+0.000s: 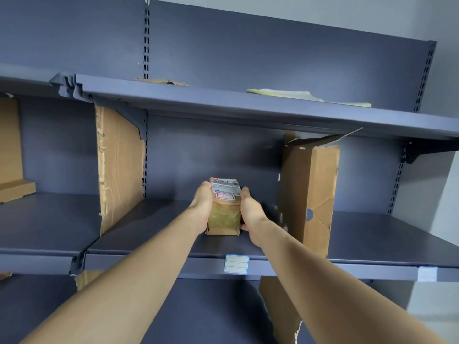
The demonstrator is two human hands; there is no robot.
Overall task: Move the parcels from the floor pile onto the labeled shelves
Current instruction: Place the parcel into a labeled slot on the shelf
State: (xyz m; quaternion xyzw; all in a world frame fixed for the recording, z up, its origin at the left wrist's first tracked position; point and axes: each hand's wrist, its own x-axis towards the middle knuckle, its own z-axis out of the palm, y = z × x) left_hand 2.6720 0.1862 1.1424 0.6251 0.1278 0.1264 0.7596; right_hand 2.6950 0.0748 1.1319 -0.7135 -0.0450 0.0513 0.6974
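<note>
A cardboard divider (119,167) stands at the left of the bay. The left hand (202,207) presses the parcel's (223,212) left side, fingers wrapped along it; the parcel sits on the middle shelf (149,234), its label facing up, above the blue-edged tag (236,263). The right hand (249,212) cups the opposite side, thumb near the base. A taller box (308,194) stands just beside to the right. To finish well, I'd slide the parcel squarely back, keep it off the box, check it rests flat, then release both hands together
</note>
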